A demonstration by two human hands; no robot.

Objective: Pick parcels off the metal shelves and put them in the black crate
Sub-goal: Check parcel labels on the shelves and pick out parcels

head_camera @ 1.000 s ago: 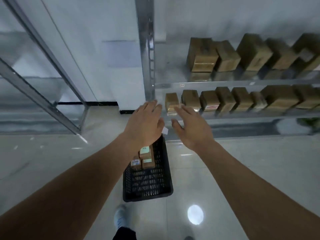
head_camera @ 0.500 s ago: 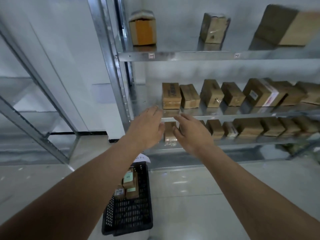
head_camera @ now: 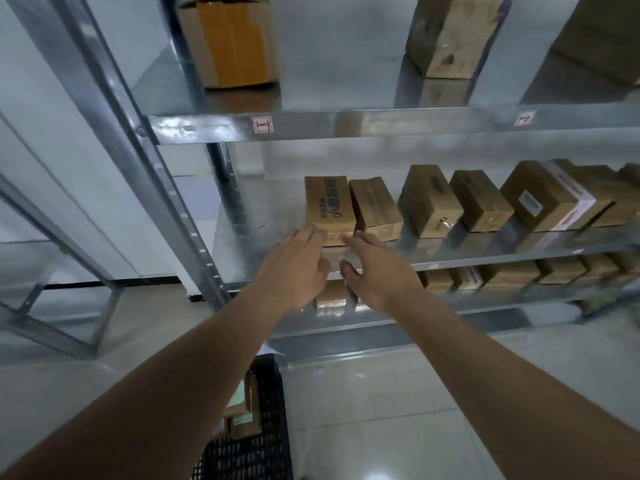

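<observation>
While two bare hands, left hand (head_camera: 294, 268) and right hand (head_camera: 377, 271), fingers straight and loosely together, reach the leftmost brown cardboard parcel (head_camera: 329, 207), one black plastic lattice crate (head_camera: 256, 445) sits below.

Head view, down toward shelves (head_camera: 381, 123)

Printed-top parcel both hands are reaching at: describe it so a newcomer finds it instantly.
On the metal shelves, take the middle level, the row of brown parcels. The printed-top parcel is leftmost, just beyond the left hand and right hand. Only it carries large blue printed characters; its neighbour is plain.
</observation>
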